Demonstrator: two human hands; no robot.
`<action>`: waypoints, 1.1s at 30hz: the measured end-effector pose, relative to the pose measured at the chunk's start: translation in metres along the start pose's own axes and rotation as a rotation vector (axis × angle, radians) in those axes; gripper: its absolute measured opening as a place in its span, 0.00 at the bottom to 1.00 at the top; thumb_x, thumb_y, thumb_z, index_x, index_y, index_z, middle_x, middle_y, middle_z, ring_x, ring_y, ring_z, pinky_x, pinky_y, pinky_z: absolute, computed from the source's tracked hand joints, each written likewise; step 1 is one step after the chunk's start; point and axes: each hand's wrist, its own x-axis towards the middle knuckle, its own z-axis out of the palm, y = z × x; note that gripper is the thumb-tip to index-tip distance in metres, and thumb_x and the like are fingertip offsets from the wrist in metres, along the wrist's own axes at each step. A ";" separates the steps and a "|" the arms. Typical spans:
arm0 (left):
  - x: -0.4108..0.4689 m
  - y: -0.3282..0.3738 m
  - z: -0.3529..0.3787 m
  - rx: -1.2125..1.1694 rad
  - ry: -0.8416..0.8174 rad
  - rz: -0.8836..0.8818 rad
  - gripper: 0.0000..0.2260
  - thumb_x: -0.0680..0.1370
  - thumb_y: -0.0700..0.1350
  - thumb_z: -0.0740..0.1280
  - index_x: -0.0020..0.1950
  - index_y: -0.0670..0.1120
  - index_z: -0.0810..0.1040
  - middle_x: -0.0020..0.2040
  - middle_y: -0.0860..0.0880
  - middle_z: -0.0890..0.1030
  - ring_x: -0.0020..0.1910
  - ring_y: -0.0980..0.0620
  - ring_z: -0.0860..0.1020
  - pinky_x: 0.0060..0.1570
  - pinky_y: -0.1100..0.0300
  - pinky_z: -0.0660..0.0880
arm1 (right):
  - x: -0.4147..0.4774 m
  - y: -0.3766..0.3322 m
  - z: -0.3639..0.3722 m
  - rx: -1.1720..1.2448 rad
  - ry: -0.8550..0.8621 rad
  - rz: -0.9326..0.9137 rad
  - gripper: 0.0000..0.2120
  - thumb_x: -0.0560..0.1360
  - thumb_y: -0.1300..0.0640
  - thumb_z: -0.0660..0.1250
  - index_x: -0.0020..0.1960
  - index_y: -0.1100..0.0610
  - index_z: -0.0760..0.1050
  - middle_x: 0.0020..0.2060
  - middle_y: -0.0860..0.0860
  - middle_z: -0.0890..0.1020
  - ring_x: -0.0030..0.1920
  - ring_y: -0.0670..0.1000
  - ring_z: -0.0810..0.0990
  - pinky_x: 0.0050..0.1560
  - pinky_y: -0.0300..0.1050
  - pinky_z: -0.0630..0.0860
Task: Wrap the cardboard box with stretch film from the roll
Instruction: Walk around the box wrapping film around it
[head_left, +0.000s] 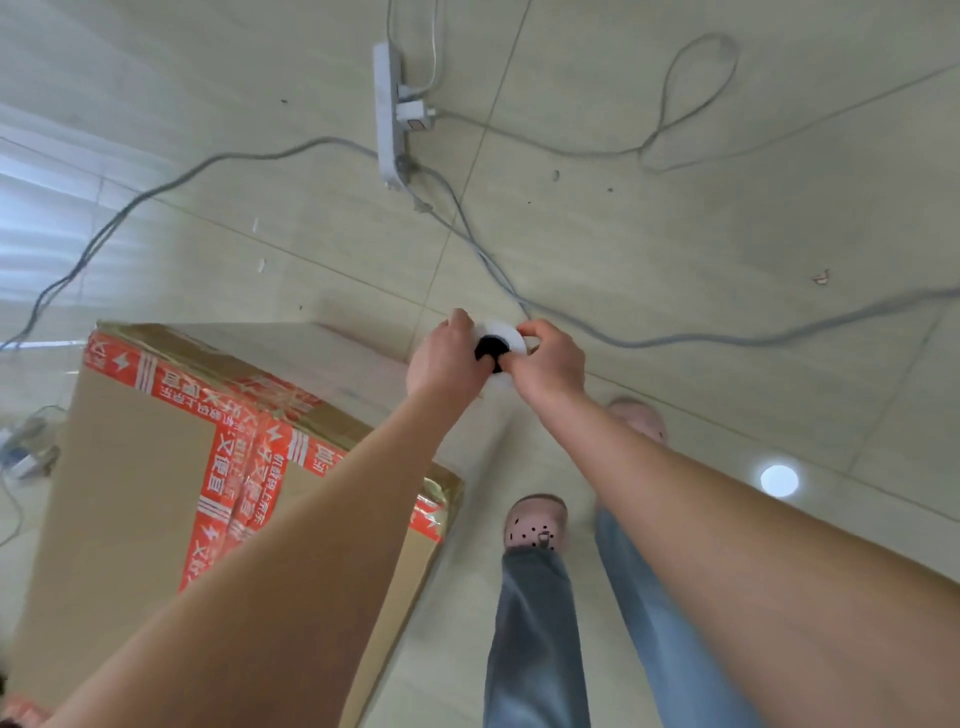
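With left hand (447, 358) and right hand (550, 364) clasping the roll (501, 332), keep steady tension while rounding the box (130, 467).

Pale tiled floor (727, 234) underfoot, thin grout lines crossing it. The cardboard box (130, 493) stands on it at the left, red printed tape crossing its top. Farther off lies a white power strip (388, 119) with a white adapter (413, 115) plugged in. A grey cable (156, 192) snakes away from it to the left, a thinner cord (696, 67) loops off to the right, and another grey cable (727, 340) trails out to the right edge. Two pink clogs (535, 522) stand planted just beside the box. A small red scrap (821, 278) lies well apart at the right, and a round light reflection (779, 479) shines on the tiles.
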 end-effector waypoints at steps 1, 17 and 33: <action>0.002 0.002 -0.002 0.072 -0.014 0.093 0.16 0.76 0.43 0.64 0.63 0.44 0.69 0.57 0.44 0.76 0.55 0.40 0.77 0.43 0.53 0.71 | 0.001 -0.001 0.001 0.001 -0.016 0.013 0.18 0.71 0.60 0.68 0.60 0.52 0.76 0.54 0.52 0.81 0.55 0.54 0.79 0.57 0.45 0.74; 0.042 -0.022 -0.040 -0.382 0.062 -0.361 0.09 0.74 0.47 0.67 0.42 0.42 0.71 0.44 0.44 0.79 0.41 0.43 0.81 0.42 0.54 0.79 | 0.027 -0.058 0.018 -0.080 -0.104 -0.080 0.19 0.71 0.56 0.69 0.61 0.50 0.75 0.55 0.49 0.79 0.52 0.49 0.76 0.47 0.37 0.66; 0.085 -0.026 -0.083 0.092 -0.075 -0.008 0.11 0.74 0.39 0.62 0.53 0.44 0.79 0.47 0.44 0.80 0.46 0.43 0.79 0.37 0.57 0.71 | 0.048 -0.109 0.041 -0.260 -0.133 -0.086 0.15 0.71 0.58 0.65 0.57 0.49 0.78 0.49 0.48 0.82 0.46 0.51 0.77 0.43 0.40 0.69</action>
